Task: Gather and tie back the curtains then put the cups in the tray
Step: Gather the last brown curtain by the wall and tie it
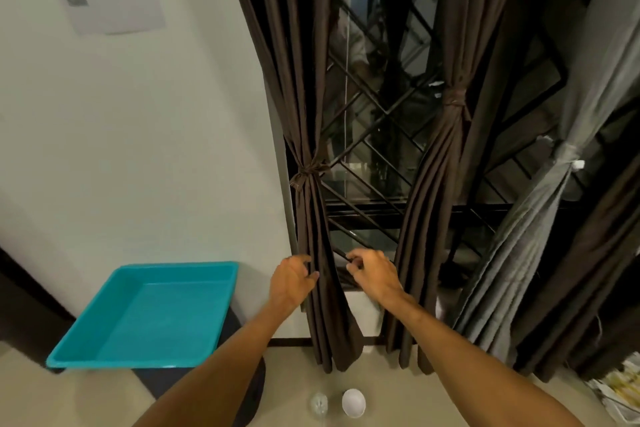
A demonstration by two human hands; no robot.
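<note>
The left brown curtain (311, 218) hangs gathered, with a brown tie knotted round it at mid height. A second brown curtain (446, 156) is also bound higher up. My left hand (292, 282) is at the left curtain's lower part, thumb and forefinger curled onto its left edge. My right hand (375, 276) hovers just right of that curtain, fingers loosely curled, holding nothing. A clear glass cup (318, 404) and a white cup (353, 402) stand on the floor below my arms. The turquoise tray (104, 354) sits empty at the lower left.
The tray rests on a dark round stool by the white wall. A grey curtain (540, 218) hangs tied at the right in front of the barred window (374, 149). Papers (620, 388) lie at the right floor edge.
</note>
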